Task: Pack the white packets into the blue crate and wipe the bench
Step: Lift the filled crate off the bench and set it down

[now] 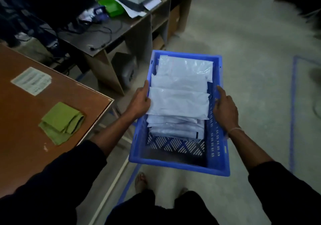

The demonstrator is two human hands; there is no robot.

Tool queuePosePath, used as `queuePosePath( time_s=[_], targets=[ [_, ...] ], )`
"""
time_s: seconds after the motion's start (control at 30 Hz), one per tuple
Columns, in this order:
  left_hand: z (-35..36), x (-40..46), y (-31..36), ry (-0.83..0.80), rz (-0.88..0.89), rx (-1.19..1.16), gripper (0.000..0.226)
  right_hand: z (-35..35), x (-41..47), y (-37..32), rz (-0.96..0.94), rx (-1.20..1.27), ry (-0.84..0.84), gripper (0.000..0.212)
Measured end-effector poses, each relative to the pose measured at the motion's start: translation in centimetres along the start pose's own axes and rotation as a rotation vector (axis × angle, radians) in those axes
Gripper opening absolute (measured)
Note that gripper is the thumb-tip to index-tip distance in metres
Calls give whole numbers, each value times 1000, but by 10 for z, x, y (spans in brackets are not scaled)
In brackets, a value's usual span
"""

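You hold the blue perforated plastic crate off the floor beside the brown wooden bench — your left hand grips its left rim with the fingers curled over the edge, your right hand presses against its right wall with the forefinger stretched along the rim. The white plastic packets lie stacked inside, filling the crate's far end and middle. A folded green cloth rests on the bench near its right edge, a white paper label farther in.

Both hands gripping blue crate of white packets beside bench.
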State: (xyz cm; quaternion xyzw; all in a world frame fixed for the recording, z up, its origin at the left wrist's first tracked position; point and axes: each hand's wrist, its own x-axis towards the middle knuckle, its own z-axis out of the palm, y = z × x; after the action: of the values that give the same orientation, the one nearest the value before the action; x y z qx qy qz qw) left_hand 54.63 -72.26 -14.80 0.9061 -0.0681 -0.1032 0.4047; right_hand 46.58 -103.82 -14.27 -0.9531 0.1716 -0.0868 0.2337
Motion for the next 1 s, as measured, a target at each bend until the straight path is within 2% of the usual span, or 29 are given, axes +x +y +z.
queuePosePath(
  time_s=[0.13,0.2,0.3,0.4,0.5,0.57,0.77,1.0],
  targets=[
    [38,25,-40,-123,-125,-63,87,45,-7,34,164,85,-97,65],
    [67,36,-70,-167,-191,-78,77,73,-7,56,247,84,-164,63],
    [115,46,-112,-229,-279,-89,62,120,-11,94,351,109,-249,39],
    [164,49,-155,-273,-274,-114,68,166,-21,135,454,122,-342,21],
    [220,55,-214,-311,-267,-155,75,213,-32,176,531,111,-404,21],
    [242,53,-216,-294,-295,-183,77,246,-38,201,568,113,-431,22],
    [323,77,-266,-288,-331,-166,59,341,-43,266,632,116,-484,29],
    [407,111,-357,-329,-367,-111,59,446,-39,327,678,167,-499,33]
  ],
)
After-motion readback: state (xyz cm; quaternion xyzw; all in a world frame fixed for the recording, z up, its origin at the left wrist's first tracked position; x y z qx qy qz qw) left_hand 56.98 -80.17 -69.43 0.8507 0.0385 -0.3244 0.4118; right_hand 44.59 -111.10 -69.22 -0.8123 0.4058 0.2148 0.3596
